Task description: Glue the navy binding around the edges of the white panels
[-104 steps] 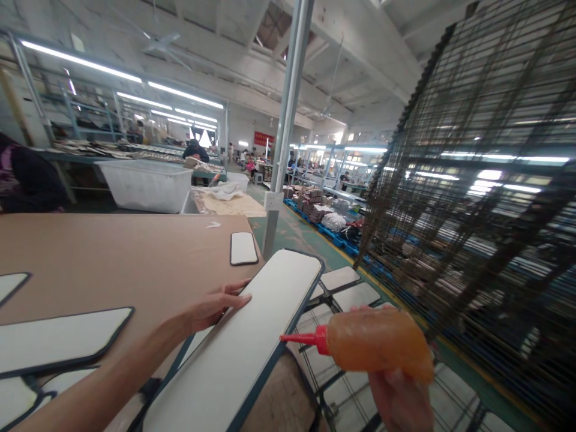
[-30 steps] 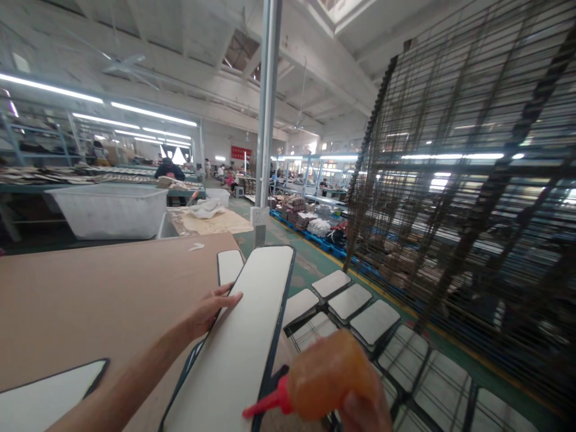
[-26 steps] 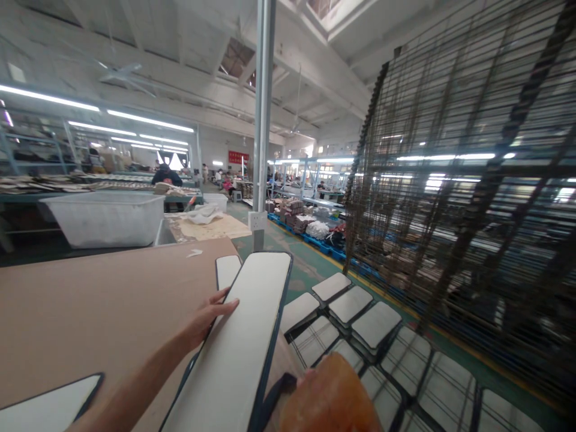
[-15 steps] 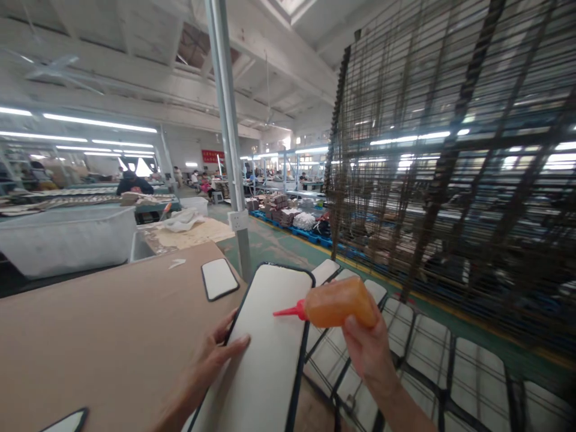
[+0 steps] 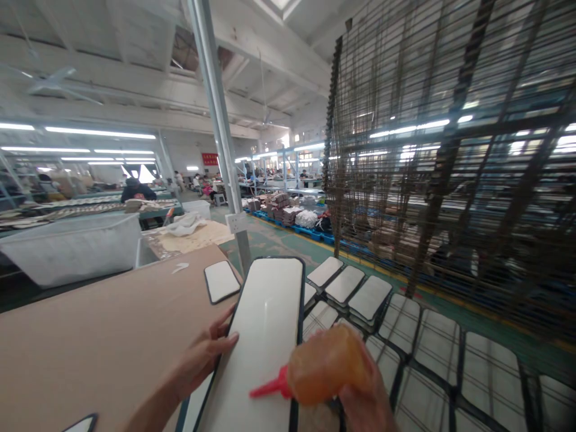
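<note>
A long white panel [image 5: 263,324] with a dark rim and rounded corners stands tilted at the centre. My left hand [image 5: 207,347] grips its left edge, thumb on the white face and the other fingers behind. My right hand [image 5: 366,390] is wrapped round an amber bottle [image 5: 330,366] with a red nozzle [image 5: 272,385]. The nozzle points left over the lower part of the panel; whether its tip touches the surface I cannot tell. A short glossy streak [image 5: 265,307] shows higher up on the panel. Another dark-edged panel lies partly beneath it.
A small rimmed panel [image 5: 222,281] lies on the brown table [image 5: 112,336]. To the right, several similar panels [image 5: 402,324] lie in rows beside a tall wire rack [image 5: 432,150]. A metal post [image 5: 220,120] rises ahead; a white bin [image 5: 76,246] stands left.
The bottle in my right hand has moved down along the panel, towards me. A glossy streak now shows above it. My left hand still grips the edge, and the view has shifted slightly.
</note>
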Demonstrator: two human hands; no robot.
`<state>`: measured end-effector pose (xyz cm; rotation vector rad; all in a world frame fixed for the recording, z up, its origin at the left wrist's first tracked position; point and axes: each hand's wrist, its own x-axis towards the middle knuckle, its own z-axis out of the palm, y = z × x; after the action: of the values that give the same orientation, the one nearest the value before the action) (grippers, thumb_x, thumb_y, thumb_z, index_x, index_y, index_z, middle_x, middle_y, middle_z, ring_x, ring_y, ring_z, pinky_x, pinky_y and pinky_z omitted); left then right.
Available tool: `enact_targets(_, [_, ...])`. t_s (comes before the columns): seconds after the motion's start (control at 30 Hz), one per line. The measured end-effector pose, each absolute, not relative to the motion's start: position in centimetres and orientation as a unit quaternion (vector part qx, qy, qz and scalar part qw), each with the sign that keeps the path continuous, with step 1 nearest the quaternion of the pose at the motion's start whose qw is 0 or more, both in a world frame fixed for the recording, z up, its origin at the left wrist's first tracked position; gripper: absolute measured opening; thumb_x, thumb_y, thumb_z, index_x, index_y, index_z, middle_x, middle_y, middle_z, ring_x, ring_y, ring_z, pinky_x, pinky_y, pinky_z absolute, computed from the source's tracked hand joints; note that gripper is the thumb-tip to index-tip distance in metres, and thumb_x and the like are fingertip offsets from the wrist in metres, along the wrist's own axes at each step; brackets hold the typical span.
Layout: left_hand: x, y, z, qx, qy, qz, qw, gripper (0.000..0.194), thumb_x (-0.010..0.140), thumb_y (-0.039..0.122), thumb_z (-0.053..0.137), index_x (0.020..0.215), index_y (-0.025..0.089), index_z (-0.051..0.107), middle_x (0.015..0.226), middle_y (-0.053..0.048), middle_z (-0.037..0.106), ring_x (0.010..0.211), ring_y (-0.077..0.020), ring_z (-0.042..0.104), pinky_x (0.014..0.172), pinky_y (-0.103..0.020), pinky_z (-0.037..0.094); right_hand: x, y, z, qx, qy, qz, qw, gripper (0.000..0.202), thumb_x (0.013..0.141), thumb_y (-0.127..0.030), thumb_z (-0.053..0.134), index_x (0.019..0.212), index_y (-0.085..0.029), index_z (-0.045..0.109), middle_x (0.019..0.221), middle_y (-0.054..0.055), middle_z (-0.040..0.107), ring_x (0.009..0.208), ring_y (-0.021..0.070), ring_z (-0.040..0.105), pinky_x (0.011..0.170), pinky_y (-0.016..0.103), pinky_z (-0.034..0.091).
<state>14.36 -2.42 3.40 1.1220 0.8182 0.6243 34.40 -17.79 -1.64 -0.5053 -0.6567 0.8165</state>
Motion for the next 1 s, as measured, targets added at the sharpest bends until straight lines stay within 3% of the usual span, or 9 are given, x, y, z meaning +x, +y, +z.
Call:
enact_targets(0.1, [14.3,-2.0,3.7,0.508,0.382,0.298,0.712,0.104,0.059,0.026,0.081,0.146,0.020,0.025,0.106,-0.009,0.072,0.091,-0.0278,0.068,0.073,-0.032,0.054,33.6,-17.6,-2.2,-0.227,-0.324,0.413,0.820,0.068,0.051,-0.040,0.086,0.113,-0.031,0.061,0.111,0.010,0.069,0.100,0.0381,0.064,0.084,0.053,0.051])
enact_targets(0.23, [14.1,-2.5,3.8,0.505,0.389,0.293,0.713,0.109,0.054,0.025,0.084,0.146,0.019,0.025,0.104,-0.008,0.073,0.088,-0.0280,0.068,0.070,-0.032,0.054,36.5,-15.2,0.4,-0.218,-0.337,0.347,0.847,0.060,0.061,-0.028,0.082,0.116,-0.029,0.060,0.112,0.009,0.069,0.107,0.0345,0.061,0.091,0.052,0.047])
enact_targets(0.37, [13.9,-2.4,3.6,0.498,0.380,0.293,0.722,0.107,0.055,0.026,0.084,0.145,0.020,0.027,0.101,-0.007,0.074,0.087,-0.0268,0.069,0.071,-0.031,0.054,38.8,-13.8,1.6,-0.248,-0.304,0.285,0.874,0.058,0.060,-0.027,0.082,0.114,-0.026,0.062,0.107,0.008,0.070,0.104,0.0295,0.063,0.096,0.046,0.045])
enact_targets(0.6, [13.2,-0.9,3.0,0.474,0.405,0.315,0.715,0.115,0.051,0.024,0.085,0.147,0.017,0.022,0.102,-0.009,0.073,0.089,-0.0277,0.069,0.071,-0.031,0.055,35.6,-15.8,-0.7,-0.247,-0.316,0.397,0.825,0.059,0.060,-0.034,0.082,0.115,-0.032,0.061,0.111,0.008,0.069,0.103,0.0340,0.063,0.089,0.052,0.049])
enact_targets(0.8, [13.2,-0.7,2.6,0.497,0.367,0.281,0.734,0.104,0.058,0.025,0.082,0.145,0.024,0.027,0.111,-0.008,0.071,0.093,-0.0267,0.068,0.073,-0.030,0.054,37.7,-13.0,0.7,-0.276,-0.291,0.261,0.878,0.057,0.058,-0.027,0.083,0.112,-0.027,0.064,0.101,0.005,0.072,0.093,0.0255,0.066,0.092,0.041,0.049])
enact_targets(1.0, [13.7,0.4,1.4,0.485,0.360,0.288,0.744,0.105,0.059,0.021,0.080,0.147,0.021,0.022,0.118,-0.009,0.067,0.096,-0.0275,0.066,0.076,-0.031,0.053,35.4,-13.6,-2.1,-0.302,-0.320,0.349,0.828,0.053,0.063,-0.030,0.080,0.113,-0.026,0.063,0.106,0.009,0.071,0.093,0.0284,0.067,0.080,0.040,0.055])
